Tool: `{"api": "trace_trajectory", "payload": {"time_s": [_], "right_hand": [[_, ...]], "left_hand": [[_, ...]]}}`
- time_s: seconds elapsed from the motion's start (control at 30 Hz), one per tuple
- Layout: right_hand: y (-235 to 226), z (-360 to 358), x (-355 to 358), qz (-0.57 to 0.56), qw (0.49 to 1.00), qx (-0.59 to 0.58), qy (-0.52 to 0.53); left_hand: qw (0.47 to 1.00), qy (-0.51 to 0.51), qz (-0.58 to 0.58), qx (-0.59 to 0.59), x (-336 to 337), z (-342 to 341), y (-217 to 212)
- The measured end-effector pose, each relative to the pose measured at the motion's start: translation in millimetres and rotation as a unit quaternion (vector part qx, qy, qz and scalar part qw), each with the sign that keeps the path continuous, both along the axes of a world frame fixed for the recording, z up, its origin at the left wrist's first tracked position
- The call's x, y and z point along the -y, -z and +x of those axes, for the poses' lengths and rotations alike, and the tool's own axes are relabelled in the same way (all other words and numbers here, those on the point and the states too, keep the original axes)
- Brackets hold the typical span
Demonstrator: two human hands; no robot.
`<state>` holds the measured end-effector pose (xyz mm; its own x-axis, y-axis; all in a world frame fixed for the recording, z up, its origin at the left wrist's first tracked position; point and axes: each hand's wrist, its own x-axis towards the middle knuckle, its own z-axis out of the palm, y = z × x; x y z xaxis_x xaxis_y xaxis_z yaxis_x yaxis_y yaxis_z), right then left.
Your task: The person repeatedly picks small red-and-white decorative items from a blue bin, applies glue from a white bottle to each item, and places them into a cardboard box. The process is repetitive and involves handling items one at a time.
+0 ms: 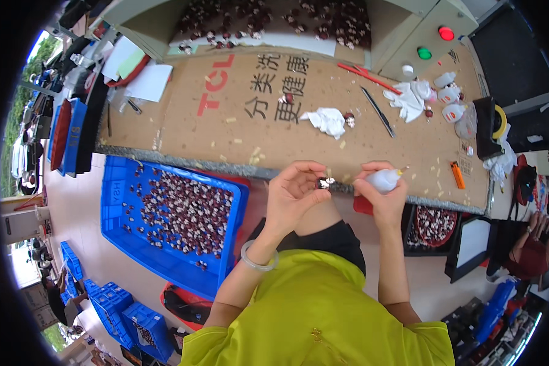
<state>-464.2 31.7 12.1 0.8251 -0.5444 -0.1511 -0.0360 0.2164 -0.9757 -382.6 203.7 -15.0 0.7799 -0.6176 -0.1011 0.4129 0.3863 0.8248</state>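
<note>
At frame centre, the left fingers (316, 197) pinch a piece (326, 182) at their tips (the right fingers (365, 188) clasp a bottle (383, 180)).

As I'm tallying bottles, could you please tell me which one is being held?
The white bottle with the yellow tip, in the right hand; the other small bottles sit on the cardboard farther right.

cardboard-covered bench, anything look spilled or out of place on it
Small pale yellow scraps lie scattered across the brown cardboard bench cover, looking like litter. A crumpled white wad sits near its middle, and beside it a small dark-red and white piece looks stray, apart from similar ones in the large blue plastic bin.
</note>
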Motion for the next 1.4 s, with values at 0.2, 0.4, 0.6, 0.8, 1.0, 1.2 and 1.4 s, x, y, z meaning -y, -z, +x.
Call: {"api": "trace_trajectory", "payload": {"time_s": [0.2,0.4,0.6,0.8,1.0,1.2,1.4], "right_hand": [[1.3,-13.1,-24.3,-0.020,0.999,-0.022,-0.022],[2.9,-18.8,-22.5,-0.048,0.998,-0.036,-0.032],[-9.4,-29.7,-20.3,-0.021,0.996,0.063,-0.066],[-14.8,-45.6,-21.3,-0.143,0.986,0.068,-0.053],[-18.6,-50.7,-15.3,-0.360,0.929,0.078,-0.036],[-27.4,-44.9,-20.7,-0.452,0.887,0.097,-0.010],[-30.5,-41.6,-24.7,-0.478,0.873,0.099,-0.009]], "left_hand": [[0.983,-0.027,0.080,0.164,2.1,-10.5,-11.8],[0.997,-0.007,0.005,0.076,1.6,-14.2,-8.1],[0.998,-0.037,-0.004,0.059,2.6,-15.2,-6.5],[0.995,-0.032,-0.017,0.091,-0.6,-10.8,-3.6],[0.998,-0.037,-0.014,0.053,-2.7,-11.7,-10.2],[0.999,-0.024,-0.041,0.019,-5.4,-10.7,-14.7],[0.999,-0.031,-0.036,0.016,-7.5,-11.1,-15.9]]}}
